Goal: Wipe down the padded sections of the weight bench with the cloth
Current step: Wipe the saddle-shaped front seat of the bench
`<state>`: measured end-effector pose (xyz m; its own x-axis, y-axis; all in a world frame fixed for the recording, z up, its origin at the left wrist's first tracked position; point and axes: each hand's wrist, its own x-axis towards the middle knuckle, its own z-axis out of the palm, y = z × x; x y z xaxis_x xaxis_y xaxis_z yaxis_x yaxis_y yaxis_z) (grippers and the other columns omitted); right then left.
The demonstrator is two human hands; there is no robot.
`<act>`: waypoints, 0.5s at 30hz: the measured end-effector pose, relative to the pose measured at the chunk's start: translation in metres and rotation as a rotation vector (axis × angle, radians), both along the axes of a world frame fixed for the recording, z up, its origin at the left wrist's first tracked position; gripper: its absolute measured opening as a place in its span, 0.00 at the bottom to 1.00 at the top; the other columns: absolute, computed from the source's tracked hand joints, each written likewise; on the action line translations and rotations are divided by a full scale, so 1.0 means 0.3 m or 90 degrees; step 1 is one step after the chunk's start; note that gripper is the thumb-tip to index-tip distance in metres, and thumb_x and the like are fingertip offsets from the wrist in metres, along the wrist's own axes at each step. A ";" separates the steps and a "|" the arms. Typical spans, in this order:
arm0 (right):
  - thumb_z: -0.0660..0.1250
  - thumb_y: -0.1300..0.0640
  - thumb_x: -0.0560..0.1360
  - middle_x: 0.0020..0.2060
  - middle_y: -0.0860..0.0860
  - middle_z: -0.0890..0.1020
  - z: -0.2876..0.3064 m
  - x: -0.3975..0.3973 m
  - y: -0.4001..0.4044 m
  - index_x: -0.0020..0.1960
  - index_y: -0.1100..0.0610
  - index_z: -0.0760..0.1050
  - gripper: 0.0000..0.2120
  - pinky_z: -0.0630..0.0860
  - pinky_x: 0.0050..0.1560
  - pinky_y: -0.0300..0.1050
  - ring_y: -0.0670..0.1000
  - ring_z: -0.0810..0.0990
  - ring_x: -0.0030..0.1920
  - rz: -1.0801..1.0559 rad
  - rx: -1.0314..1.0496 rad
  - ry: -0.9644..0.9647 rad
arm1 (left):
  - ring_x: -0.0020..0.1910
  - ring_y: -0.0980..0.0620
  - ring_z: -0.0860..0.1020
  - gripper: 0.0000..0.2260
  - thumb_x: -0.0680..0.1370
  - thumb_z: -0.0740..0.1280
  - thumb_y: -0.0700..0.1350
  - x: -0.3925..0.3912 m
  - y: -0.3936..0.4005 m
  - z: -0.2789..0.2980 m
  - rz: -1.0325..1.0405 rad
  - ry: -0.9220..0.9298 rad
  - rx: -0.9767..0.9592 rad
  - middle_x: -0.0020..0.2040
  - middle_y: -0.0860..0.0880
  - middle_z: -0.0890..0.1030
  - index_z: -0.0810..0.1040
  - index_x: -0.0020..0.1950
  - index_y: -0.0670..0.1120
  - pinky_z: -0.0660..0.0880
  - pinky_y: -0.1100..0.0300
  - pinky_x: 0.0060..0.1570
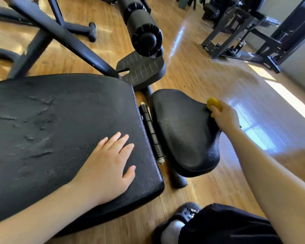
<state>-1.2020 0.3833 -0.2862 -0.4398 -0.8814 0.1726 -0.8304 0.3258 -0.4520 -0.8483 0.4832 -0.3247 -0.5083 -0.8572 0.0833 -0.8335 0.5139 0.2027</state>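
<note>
Wooden floor (209, 81) with sun glare; black gym machine (245, 30) far right by wall; dark shoe (181, 215) with grey sock (171, 229) bottom centre; black shorts (224, 226).

1. Bright daylight from the right throws white glare patches across the wood floor (275, 110).
2. Wide-angle bending curves the edges.
3. Motion blur smears the far gym machine (245, 32).

A gym: padded weight bench (69, 131), weight machines (245, 32), wooden floor (209, 81)
</note>
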 end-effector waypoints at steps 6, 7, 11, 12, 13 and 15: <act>0.62 0.53 0.75 0.59 0.57 0.78 -0.063 0.039 0.057 0.63 0.57 0.73 0.18 0.73 0.49 0.29 0.56 0.79 0.48 0.023 -0.036 -0.095 | 0.62 0.42 0.74 0.25 0.71 0.55 0.55 0.002 -0.003 -0.008 0.012 0.006 0.004 0.61 0.41 0.77 0.79 0.58 0.41 0.58 0.53 0.62; 0.62 0.52 0.74 0.62 0.56 0.76 -0.079 0.061 0.086 0.65 0.56 0.72 0.20 0.73 0.59 0.35 0.57 0.78 0.56 0.046 -0.038 -0.095 | 0.62 0.42 0.74 0.25 0.71 0.55 0.55 0.003 -0.002 -0.008 0.012 0.005 0.001 0.61 0.41 0.77 0.79 0.58 0.41 0.58 0.53 0.63; 0.61 0.54 0.74 0.67 0.49 0.73 -0.129 0.172 0.272 0.65 0.54 0.72 0.19 0.67 0.68 0.51 0.57 0.73 0.64 0.118 -0.046 -0.098 | 0.64 0.42 0.73 0.26 0.71 0.53 0.56 0.003 0.002 -0.004 0.005 0.003 0.007 0.62 0.42 0.77 0.78 0.59 0.42 0.66 0.49 0.63; 0.60 0.52 0.73 0.66 0.47 0.73 -0.132 0.198 0.326 0.64 0.52 0.73 0.19 0.70 0.65 0.53 0.57 0.76 0.61 0.123 -0.046 -0.099 | 0.64 0.42 0.73 0.27 0.71 0.53 0.56 0.002 0.003 -0.003 0.004 0.008 0.009 0.63 0.42 0.76 0.78 0.59 0.42 0.65 0.47 0.63; 0.59 0.52 0.73 0.66 0.45 0.73 -0.147 0.203 0.371 0.63 0.50 0.73 0.19 0.71 0.63 0.53 0.57 0.76 0.60 0.137 -0.047 -0.098 | 0.65 0.42 0.72 0.27 0.72 0.52 0.57 0.002 0.005 -0.002 0.005 0.012 0.010 0.63 0.42 0.76 0.78 0.60 0.42 0.63 0.47 0.63; 0.61 0.54 0.75 0.65 0.42 0.73 -0.159 0.203 0.436 0.63 0.49 0.73 0.17 0.72 0.63 0.50 0.52 0.76 0.59 0.154 -0.046 -0.110 | 0.66 0.42 0.71 0.28 0.72 0.52 0.57 0.001 0.004 -0.005 0.005 0.018 0.007 0.64 0.42 0.75 0.77 0.61 0.41 0.62 0.47 0.64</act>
<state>-1.1411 0.5141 -0.3340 -0.2474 -0.9522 0.1794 -0.7889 0.0904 -0.6079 -0.8480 0.4845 -0.3261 -0.4988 -0.8622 0.0884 -0.8314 0.5048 0.2322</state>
